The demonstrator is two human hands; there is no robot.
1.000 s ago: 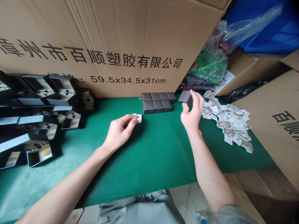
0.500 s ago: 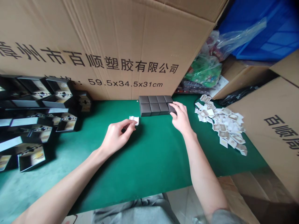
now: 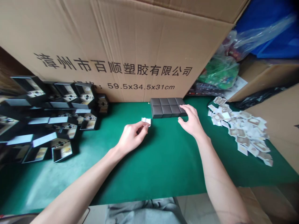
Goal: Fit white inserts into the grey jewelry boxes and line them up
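Observation:
Between the thumb and fingers of my left hand (image 3: 132,137) is a small white insert piece (image 3: 146,121), held just above the green tabletop. My right hand (image 3: 192,122) is open, thumb and fingers spread, beside the right end of a block of closed dark grey boxes (image 3: 166,109). Its fingertips are at the end box; whether they touch it I cannot tell. The boxes stand tightly together in two rows against the large carton.
Many open black boxes (image 3: 63,151) crowd the left of the table. At right lies a loose heap of white inserts (image 3: 247,127). A large printed carton (image 3: 130,40) walls off the back. Plastic bags (image 3: 219,71) and a blue bin (image 3: 275,40) are behind at right.
The camera view has turned left, so everything appears farther right. My right hand's fingers have opened from the end box, which now sits in line. My left hand still holds the white insert.

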